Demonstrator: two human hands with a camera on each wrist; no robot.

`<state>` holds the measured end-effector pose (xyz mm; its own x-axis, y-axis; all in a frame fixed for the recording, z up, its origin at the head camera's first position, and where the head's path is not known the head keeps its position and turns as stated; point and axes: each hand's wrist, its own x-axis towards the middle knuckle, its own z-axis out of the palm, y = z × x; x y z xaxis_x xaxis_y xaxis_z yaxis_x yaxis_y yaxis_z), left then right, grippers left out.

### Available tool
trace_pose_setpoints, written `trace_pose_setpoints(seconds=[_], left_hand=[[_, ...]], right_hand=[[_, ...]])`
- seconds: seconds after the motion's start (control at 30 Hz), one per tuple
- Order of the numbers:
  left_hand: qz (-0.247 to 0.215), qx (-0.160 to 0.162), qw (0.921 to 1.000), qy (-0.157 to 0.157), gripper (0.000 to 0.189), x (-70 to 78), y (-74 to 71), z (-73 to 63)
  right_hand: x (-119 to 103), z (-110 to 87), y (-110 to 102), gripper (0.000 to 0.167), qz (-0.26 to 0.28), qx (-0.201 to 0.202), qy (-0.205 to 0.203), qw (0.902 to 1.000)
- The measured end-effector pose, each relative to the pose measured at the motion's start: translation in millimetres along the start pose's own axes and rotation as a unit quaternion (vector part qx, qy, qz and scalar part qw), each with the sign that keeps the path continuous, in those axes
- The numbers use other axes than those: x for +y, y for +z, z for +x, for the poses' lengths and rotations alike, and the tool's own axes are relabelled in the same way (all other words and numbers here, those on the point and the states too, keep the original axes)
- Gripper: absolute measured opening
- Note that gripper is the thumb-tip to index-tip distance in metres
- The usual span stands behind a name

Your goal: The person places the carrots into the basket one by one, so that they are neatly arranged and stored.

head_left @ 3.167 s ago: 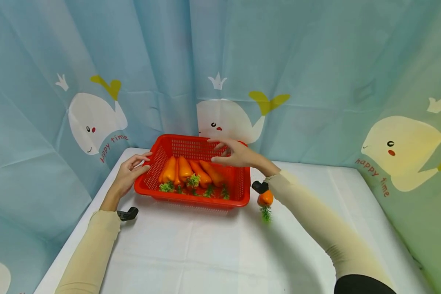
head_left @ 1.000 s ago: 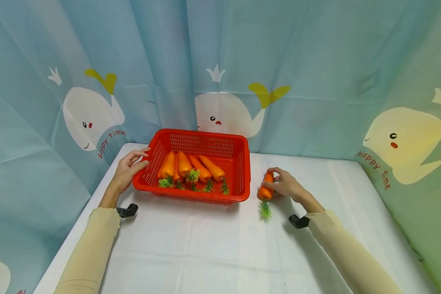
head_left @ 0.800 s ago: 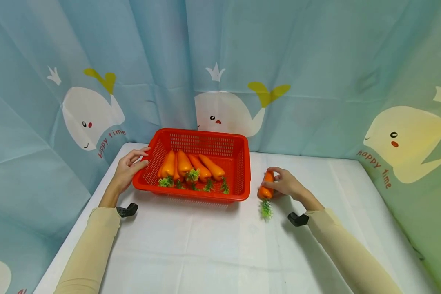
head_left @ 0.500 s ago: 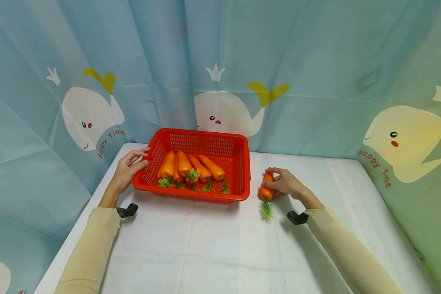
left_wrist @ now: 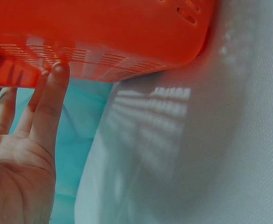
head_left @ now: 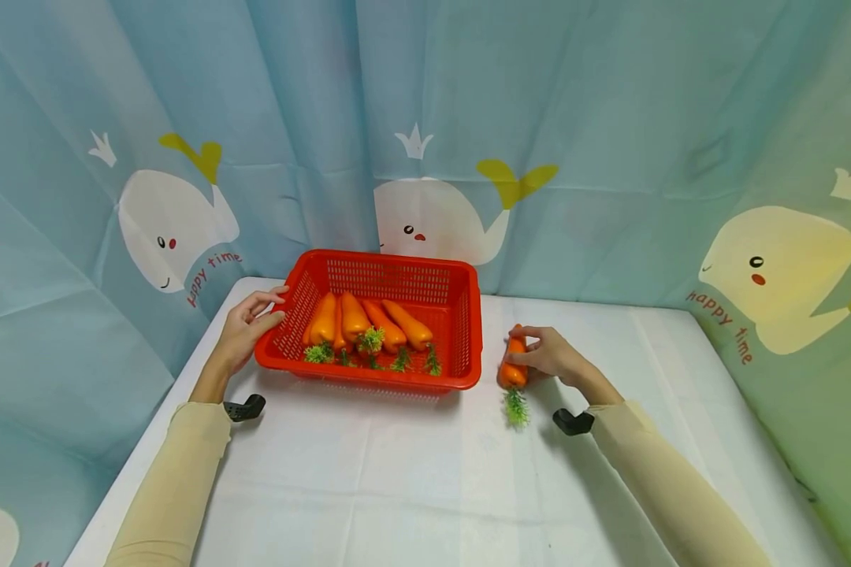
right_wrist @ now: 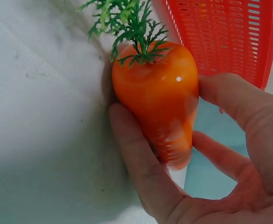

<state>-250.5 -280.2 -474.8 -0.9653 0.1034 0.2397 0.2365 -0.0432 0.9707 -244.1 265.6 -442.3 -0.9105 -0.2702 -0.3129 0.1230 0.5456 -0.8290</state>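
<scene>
A red plastic basket [head_left: 468, 315] with slotted walls stands on the white table, holding several orange carrots [head_left: 407, 325] with green leafy tops. My left hand [head_left: 244, 327] touches the basket's left side with its fingertips, and in the left wrist view its fingers [left_wrist: 50, 102] look nearly straight against the slotted wall. To the right of the basket, my right hand [head_left: 553, 354] holds one more carrot [right_wrist: 157, 93] between thumb and fingers. That carrot lies at the table surface with its leafy top pointing toward me.
A blue curtain [head_left: 596, 94] printed with white whales hangs behind and beside the table. The white tablecloth [head_left: 397, 480] stretches in front of the basket and to the right of it. Black camera mounts [head_left: 573, 422] sit at both wrists.
My right hand has come from above the basket down to the right and taken hold of the carrot on the table. Over the last second it hardly moves. My left hand stays at the basket.
</scene>
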Motion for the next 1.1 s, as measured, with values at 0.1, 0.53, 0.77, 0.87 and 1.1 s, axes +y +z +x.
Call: trace_pose_setpoints(seconds=[0.1, 0.53, 0.77, 0.87, 1.1], left_hand=[[0.003, -0.001, 1.0, -0.002, 0.028, -0.5, -0.3, -0.1], [0.001, -0.007, 1.0, -0.004, 0.029, -0.5, -1.3, -1.3], [0.015, -0.007, 0.9999, 0.004, 0.032, 1.6, 0.7, -3.1], [0.017, -0.008, 0.9998, 0.007, 0.032, 2.1, 0.7, -3.0], [0.021, -0.007, 0.9997, 0.008, 0.03, 2.1, 0.1, -2.2]], right_hand=[[3, -0.9, -1, 0.066, 0.009, -0.002, -0.001, 1.0], [5, -16.5, -17, 0.069, 0.07, 0.007, -0.05, 0.9963], [-4, -36.9, -32, 0.069, 0.084, 0.018, -0.126, 0.9883], [-8, -45.3, -37, 0.066, 0.089, 0.028, -0.164, 0.9821], [-16, -61.3, -49, 0.061, 0.078, 0.05, -0.22, 0.9711]])
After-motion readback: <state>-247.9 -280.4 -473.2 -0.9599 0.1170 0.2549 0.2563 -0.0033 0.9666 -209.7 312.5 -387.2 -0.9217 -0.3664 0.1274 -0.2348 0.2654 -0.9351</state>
